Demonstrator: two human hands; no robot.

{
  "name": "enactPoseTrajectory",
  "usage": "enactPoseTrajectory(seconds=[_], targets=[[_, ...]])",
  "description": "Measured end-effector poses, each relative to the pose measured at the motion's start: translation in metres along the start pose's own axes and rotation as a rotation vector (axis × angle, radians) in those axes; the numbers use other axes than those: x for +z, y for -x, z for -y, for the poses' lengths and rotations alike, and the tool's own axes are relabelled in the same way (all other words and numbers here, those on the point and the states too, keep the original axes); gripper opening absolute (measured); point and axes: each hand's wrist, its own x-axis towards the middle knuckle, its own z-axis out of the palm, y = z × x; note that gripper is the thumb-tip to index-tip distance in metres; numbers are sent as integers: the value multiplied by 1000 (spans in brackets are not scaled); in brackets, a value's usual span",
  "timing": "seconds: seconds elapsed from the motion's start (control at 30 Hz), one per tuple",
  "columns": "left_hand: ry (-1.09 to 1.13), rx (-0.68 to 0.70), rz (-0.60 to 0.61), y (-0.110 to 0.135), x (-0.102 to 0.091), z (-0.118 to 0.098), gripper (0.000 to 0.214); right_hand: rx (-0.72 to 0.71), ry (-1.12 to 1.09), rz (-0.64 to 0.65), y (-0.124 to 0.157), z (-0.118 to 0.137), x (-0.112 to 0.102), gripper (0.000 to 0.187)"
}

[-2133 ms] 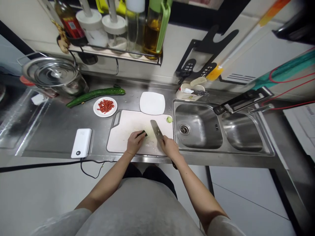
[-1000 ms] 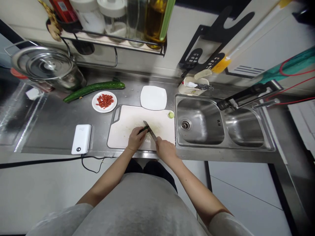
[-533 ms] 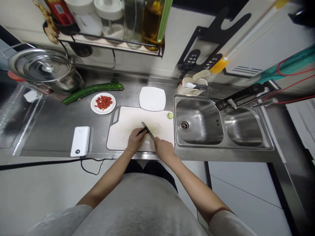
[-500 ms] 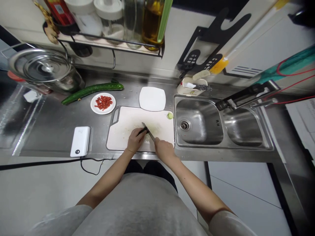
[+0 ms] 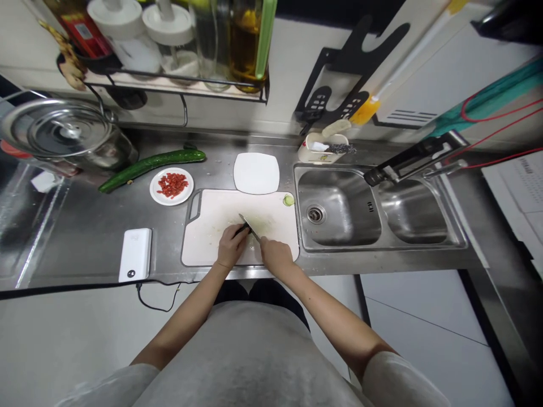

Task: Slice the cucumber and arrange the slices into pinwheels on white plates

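Observation:
A white cutting board [image 5: 212, 217] lies on the steel counter in front of me. My left hand [image 5: 230, 247] is closed on a short dark-green cucumber piece [image 5: 243, 228] and pins it to the board. My right hand [image 5: 275, 255] grips a knife [image 5: 249, 227] whose blade rests against that piece, right beside my left fingertips. Pale cucumber bits lie around the blade. One cut cucumber slice [image 5: 288, 199] sits at the board's far right corner.
An empty white square plate [image 5: 256, 173] sits behind the board, a small round plate of red bits [image 5: 171, 186] and a whole cucumber [image 5: 150, 167] to its left. A white power bank [image 5: 135, 255] lies left, a lidded pot [image 5: 63, 133] far left, a double sink [image 5: 339, 212] right.
The knife stood raised and apart from the cucumber piece two seconds ago; now its blade is down against the piece beside my left fingers. The view has shifted slightly.

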Motion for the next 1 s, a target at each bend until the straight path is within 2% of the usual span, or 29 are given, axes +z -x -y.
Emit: enactPoseTrajectory(seconds=[0.73, 0.87, 1.0], targets=[[-17, 0, -29, -1, 3, 0, 24, -23, -36, -36, -16, 1, 13, 27], [-29, 10, -39, -3, -3, -5, 22, -25, -40, -31, -15, -2, 14, 29], [-26, -57, 22, -3, -11, -13, 22, -44, -46, -44, -10, -9, 12, 29]])
